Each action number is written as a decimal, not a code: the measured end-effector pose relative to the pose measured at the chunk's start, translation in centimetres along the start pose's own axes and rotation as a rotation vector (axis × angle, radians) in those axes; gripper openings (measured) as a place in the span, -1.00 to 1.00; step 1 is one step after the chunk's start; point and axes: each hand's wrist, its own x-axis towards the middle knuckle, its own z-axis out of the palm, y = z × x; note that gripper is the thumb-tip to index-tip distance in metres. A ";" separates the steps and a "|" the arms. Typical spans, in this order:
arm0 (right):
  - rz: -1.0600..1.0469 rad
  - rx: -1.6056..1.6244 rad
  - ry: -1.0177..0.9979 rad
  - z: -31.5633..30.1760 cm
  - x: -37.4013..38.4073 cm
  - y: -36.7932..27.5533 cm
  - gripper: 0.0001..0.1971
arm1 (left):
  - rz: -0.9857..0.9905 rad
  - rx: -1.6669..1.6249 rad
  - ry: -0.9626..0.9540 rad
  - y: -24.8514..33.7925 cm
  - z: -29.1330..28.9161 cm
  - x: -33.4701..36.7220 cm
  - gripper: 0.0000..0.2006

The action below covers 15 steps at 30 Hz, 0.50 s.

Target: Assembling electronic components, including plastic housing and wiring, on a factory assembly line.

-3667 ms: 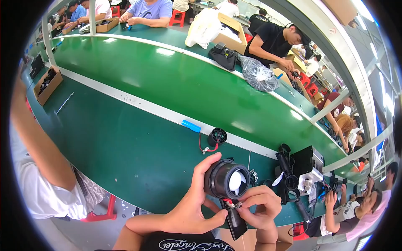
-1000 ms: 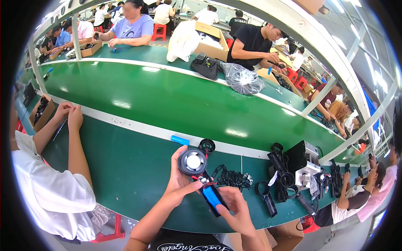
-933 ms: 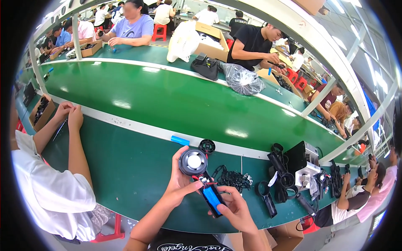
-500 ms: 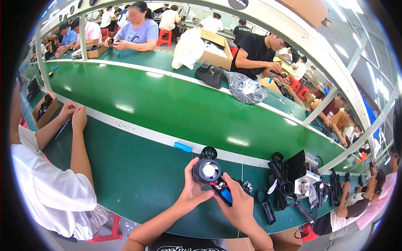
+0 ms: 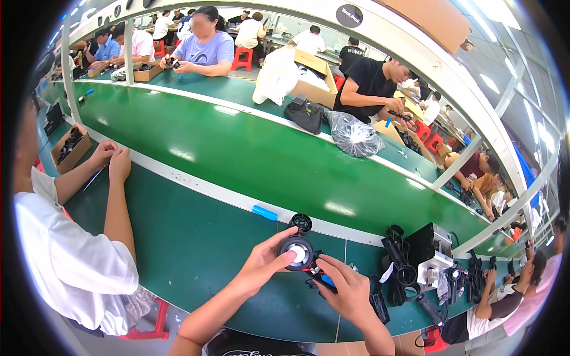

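Between my hands is a partly open black handheld fan (image 5: 295, 242), its round head tilted up and a white hub (image 5: 298, 254) in the middle. My left hand (image 5: 264, 261) grips the head from the left, its thumb pressed on the white hub. My right hand (image 5: 350, 289) is closed around the handle, where a blue battery (image 5: 327, 280) and some wiring show; the rest of the handle lies under the fingers. Just beyond the head rests a round black part (image 5: 301, 222) with a circuit board inside. A loose blue cylindrical cell (image 5: 265, 212) lies beside it, near the white rail.
Several black fan housings (image 5: 405, 273) and a metal-and-black box unit (image 5: 433, 252) crowd the bench at right. At left, a co-worker's hands (image 5: 113, 155) work near a cardboard box of parts (image 5: 71, 147). A green belt (image 5: 237, 154) runs beyond the rail.
My left thumb has moved from the head's lower edge onto the white hub. The handle has turned further under my right fingers. The whole view has shifted slightly.
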 end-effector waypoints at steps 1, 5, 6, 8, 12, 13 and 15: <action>0.020 0.029 -0.002 0.1 0.0 0.0 -0.54 | -0.025 -0.026 0.010 -0.1 0.0 0.0 -0.40; 0.185 0.324 -0.030 -0.4 0.8 1.3 -0.55 | -0.068 -0.077 -0.005 0.3 0.1 0.8 -0.38; 0.189 0.421 -0.035 -0.9 1.2 2.1 -0.53 | -0.081 -0.157 -0.038 0.1 -0.3 1.1 -0.38; 0.359 0.687 -0.111 -1.0 1.3 4.4 -0.49 | -0.095 -0.241 -0.078 0.0 -0.5 1.5 -0.38; 0.630 1.039 -0.260 -3.4 3.7 7.6 -0.51 | -0.077 0.011 0.013 -1.2 -1.2 2.1 -0.42; 0.635 1.037 -0.259 -3.5 4.0 9.1 -0.51 | -0.075 0.031 0.020 -1.9 -1.7 2.1 -0.49; 0.653 1.040 -0.246 -3.4 5.0 11.0 -0.51 | -0.070 0.046 0.035 -2.7 -2.2 1.8 -0.56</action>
